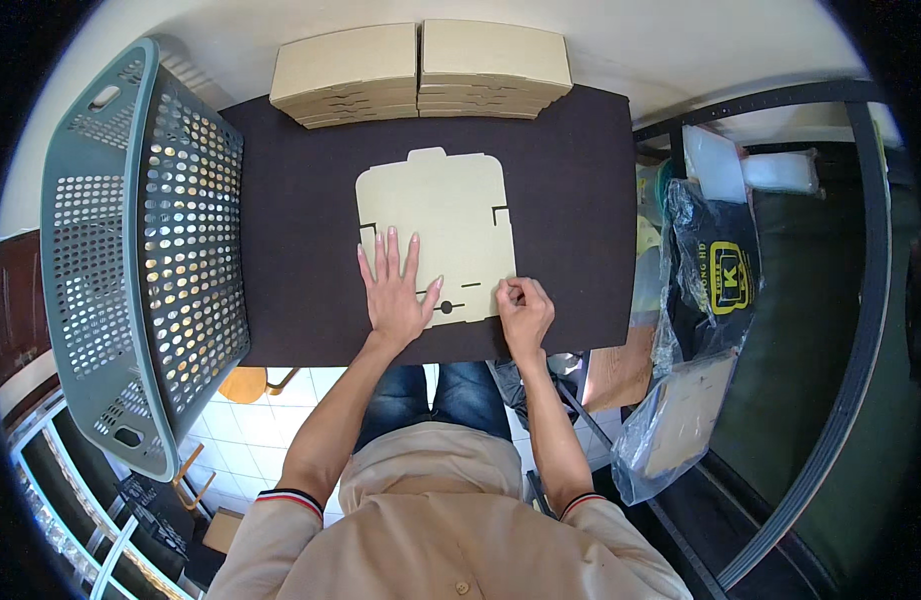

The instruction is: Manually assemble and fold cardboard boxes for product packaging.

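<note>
A flat, unfolded tan cardboard box blank (436,220) lies on the dark tabletop in front of me. It has a tab at its far edge, dark slots at the sides and a round hole near its close edge. My left hand (396,295) rests flat on the blank's left part with fingers spread. At the blank's near right corner, my right hand (526,305) has its fingers curled in, thumb and fingertips pinched against the card's edge. Whatever lies between those fingertips is mostly hidden.
Two stacks of folded cardboard boxes, the left stack (346,75) and the right stack (494,70), stand at the table's far edge. A large grey-green perforated plastic basket (141,260) is at left. To the right are plastic-wrapped packages (716,250) and a black metal frame (866,200).
</note>
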Action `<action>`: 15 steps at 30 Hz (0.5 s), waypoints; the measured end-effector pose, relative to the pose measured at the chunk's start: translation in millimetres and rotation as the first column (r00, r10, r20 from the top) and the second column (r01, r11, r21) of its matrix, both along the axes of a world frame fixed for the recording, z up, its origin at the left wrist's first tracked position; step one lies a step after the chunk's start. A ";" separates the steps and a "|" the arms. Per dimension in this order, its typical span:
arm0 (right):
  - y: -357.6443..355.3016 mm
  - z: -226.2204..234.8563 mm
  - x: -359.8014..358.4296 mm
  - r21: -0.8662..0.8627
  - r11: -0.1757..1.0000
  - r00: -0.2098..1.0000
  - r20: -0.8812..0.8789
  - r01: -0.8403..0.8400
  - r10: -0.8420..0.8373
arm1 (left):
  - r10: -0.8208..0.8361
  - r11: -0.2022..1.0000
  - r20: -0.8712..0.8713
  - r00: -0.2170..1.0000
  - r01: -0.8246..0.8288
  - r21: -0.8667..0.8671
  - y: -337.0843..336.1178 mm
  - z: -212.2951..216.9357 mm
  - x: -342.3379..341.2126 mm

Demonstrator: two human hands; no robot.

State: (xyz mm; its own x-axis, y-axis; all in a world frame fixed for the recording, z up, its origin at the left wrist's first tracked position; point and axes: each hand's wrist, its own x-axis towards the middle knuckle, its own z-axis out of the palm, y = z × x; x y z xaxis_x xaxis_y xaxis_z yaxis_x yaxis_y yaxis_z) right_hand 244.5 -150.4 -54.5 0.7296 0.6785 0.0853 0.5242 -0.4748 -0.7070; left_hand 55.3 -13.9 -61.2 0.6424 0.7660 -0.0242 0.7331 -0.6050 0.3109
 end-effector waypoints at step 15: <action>15.0 3.3 4.1 -0.055 0.998 0.999 -0.035 -0.003 0.001 | 0.005 1.000 0.004 1.000 -0.005 -0.017 0.8 1.6 0.6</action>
